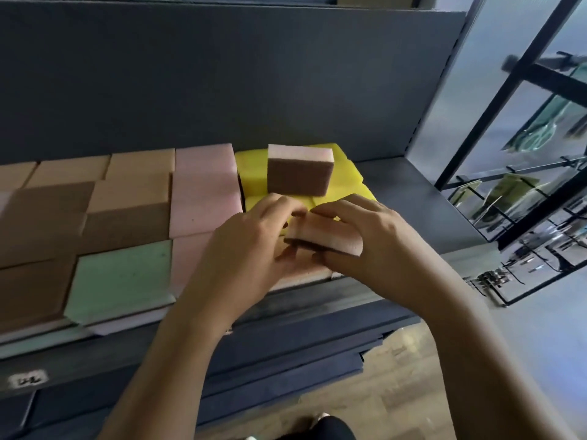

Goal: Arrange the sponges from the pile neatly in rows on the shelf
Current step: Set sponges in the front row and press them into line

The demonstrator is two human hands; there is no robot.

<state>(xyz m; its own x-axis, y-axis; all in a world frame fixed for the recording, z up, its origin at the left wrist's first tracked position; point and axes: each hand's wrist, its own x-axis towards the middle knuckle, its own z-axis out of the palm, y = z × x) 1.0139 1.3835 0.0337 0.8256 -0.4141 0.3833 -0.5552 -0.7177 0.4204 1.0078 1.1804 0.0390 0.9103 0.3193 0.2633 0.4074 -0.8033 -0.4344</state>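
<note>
The left hand [251, 239] and right hand [371, 239] together grip a pink sponge [327, 238] with a dark underside, at the front of the shelf [409, 198]. Just behind, a brown-faced sponge [298, 177] stands upright on yellow sponges [346, 185].

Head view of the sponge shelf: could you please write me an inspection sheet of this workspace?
Surface: grey shelf, bare at its right end; dark back panel behind.
Job's things: tan sponges, pink sponges, green sponge and yellow sponges lie flat side by side; an upright sponge stands on the yellow ones; a held sponge, pink with a dark layer, is near the front edge.
Clutter: nothing seen.
Grippers: left hand and right hand both grip the held sponge.
Cables: nothing seen.
Surroundings: wire rack to the right; wooden floor below; blurred label on the shelf's front.
</note>
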